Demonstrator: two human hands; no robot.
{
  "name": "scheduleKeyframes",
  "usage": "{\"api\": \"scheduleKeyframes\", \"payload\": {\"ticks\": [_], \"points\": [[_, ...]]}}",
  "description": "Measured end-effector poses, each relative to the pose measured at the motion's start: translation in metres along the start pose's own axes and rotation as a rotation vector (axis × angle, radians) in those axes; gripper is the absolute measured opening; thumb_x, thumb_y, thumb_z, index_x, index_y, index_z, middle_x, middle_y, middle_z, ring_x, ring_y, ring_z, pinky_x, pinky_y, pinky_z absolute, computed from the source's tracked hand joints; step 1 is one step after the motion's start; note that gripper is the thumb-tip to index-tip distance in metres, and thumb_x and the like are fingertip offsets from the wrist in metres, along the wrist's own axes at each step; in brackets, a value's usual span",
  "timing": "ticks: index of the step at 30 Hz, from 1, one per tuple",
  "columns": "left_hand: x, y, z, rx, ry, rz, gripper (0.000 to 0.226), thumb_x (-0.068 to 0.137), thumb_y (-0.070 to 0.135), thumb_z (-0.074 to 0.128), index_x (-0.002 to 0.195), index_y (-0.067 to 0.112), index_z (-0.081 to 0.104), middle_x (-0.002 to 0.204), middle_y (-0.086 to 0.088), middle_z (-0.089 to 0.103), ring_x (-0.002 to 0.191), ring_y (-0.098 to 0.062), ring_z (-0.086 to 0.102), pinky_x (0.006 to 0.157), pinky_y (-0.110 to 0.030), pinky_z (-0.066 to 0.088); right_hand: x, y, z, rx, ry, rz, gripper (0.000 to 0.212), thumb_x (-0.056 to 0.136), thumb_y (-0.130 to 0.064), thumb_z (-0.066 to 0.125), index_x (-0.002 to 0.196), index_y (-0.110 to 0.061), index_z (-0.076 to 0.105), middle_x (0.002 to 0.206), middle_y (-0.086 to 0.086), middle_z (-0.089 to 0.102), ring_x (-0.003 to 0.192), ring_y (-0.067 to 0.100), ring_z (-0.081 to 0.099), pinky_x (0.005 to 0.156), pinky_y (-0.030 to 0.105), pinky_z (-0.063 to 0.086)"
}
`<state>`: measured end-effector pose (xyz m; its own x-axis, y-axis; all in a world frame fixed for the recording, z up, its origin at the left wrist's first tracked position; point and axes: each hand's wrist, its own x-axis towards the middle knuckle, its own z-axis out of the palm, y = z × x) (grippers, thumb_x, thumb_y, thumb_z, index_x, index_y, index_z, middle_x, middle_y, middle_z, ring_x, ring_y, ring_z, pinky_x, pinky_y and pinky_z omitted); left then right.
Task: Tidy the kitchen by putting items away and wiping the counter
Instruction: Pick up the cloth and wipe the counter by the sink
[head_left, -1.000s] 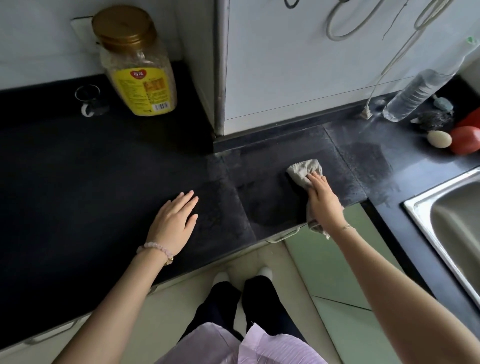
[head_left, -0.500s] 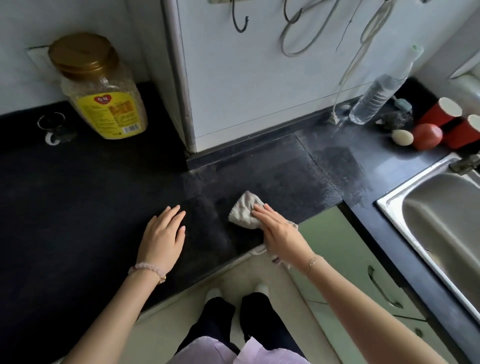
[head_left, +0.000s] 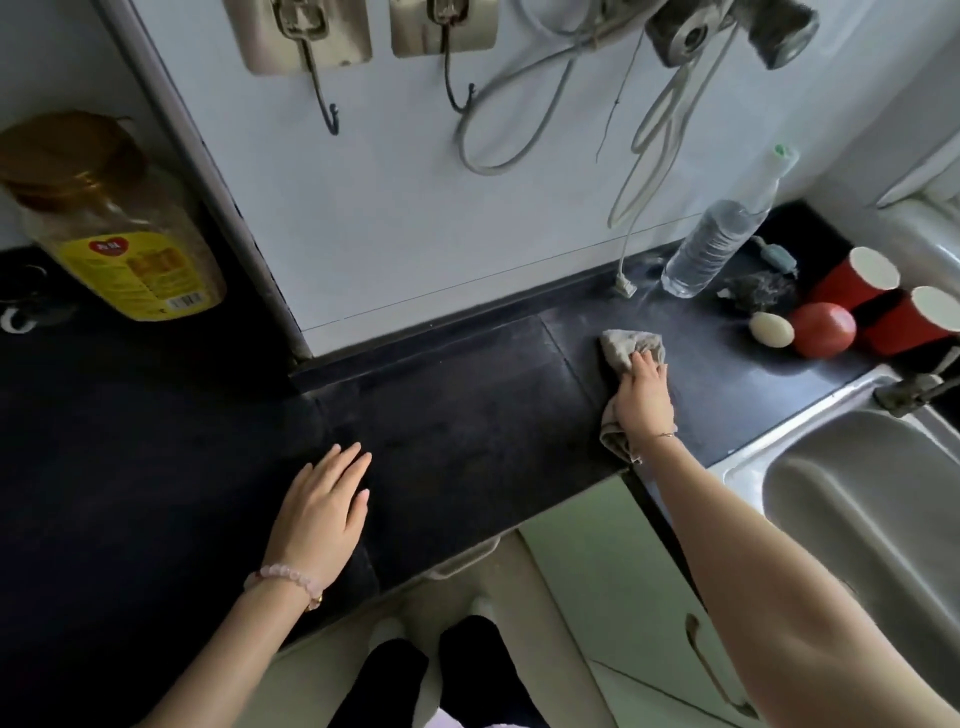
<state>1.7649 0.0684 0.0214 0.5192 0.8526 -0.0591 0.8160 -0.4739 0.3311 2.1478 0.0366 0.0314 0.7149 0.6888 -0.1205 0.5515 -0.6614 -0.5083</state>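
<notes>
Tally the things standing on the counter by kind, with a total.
Jar: 1
Bottle: 1
Red cups: 2
Tomato: 1
Egg: 1
Scrubber: 1
Cloth: 1
Total: 8

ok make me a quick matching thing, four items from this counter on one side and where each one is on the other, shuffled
Items:
1. cloth
2. jar
3. water bottle
4. egg

Places:
A. leaning against the wall, behind the red cups
B. far left of the counter, gold lid
C. under the right hand, pressed on the counter
D. just left of the tomato

Pairs: 1-C, 2-B, 3-A, 4-D
</notes>
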Motion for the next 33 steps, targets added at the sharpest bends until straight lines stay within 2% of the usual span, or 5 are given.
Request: {"api": "scheduleKeyframes", "payload": {"ticks": [13, 17, 21, 25, 33], "points": [[-0.028, -0.011, -0.003, 0.057, 0.022, -0.165, 0.045, 0.087, 0.025, 0.039, 0.126, 0.01, 0.054, 0.138, -0.007, 0.051, 0.129, -0.026, 0.047, 0.105, -0.044, 0.04, -0.112, -0.039, 0.054, -0.043, -0.343, -0.782, 0.045, 0.092, -0.011, 0.049, 0.136, -0.011, 0.05, 0.146, 0.0, 0.044, 0.141, 0.024, 0.031, 0.116, 0.031, 0.026], [-0.033, -0.016, -0.008, 0.076, 0.027, -0.166, 0.055, 0.086, 0.034, 0.024, 0.125, 0.012, 0.056, 0.136, -0.004, 0.053, 0.127, -0.025, 0.049, 0.103, -0.042, 0.041, -0.1, -0.016, 0.033, -0.007, -0.283, -0.558, 0.044, 0.096, -0.011, 0.045, 0.139, -0.019, 0.045, 0.147, -0.014, 0.035, 0.144, 0.014, 0.025, 0.114, 0.021, 0.02], [-0.044, -0.033, -0.014, 0.045, 0.04, -0.225, 0.043, 0.09, 0.026, 0.04, 0.128, 0.013, 0.053, 0.141, -0.003, 0.048, 0.132, -0.024, 0.043, 0.107, -0.043, 0.037, -0.087, -0.041, 0.037, 0.029, -0.198, -0.305, 0.044, 0.096, -0.013, 0.043, 0.14, -0.021, 0.044, 0.153, -0.006, 0.034, 0.145, 0.015, 0.021, 0.115, 0.033, 0.024], [-0.059, -0.055, -0.019, 0.069, 0.044, -0.277, 0.039, 0.088, 0.02, 0.054, 0.127, 0.013, 0.054, 0.139, -0.005, 0.05, 0.13, -0.026, 0.046, 0.103, -0.045, 0.043, -0.091, -0.081, 0.066, 0.024, -0.23, -0.355, 0.045, 0.095, -0.012, 0.043, 0.14, -0.018, 0.044, 0.153, -0.002, 0.033, 0.146, 0.018, 0.02, 0.116, 0.033, 0.023], [-0.077, -0.071, -0.024, 0.17, -0.005, -0.272, 0.051, 0.082, 0.035, 0.029, 0.118, 0.018, 0.062, 0.128, 0.0, 0.061, 0.116, -0.02, 0.059, 0.09, -0.038, 0.052, -0.101, -0.158, 0.091, 0.061, -0.382, -0.41, 0.049, 0.094, -0.012, 0.044, 0.142, -0.014, 0.038, 0.154, 0.001, 0.031, 0.145, 0.019, 0.021, 0.114, 0.028, 0.02]]}}
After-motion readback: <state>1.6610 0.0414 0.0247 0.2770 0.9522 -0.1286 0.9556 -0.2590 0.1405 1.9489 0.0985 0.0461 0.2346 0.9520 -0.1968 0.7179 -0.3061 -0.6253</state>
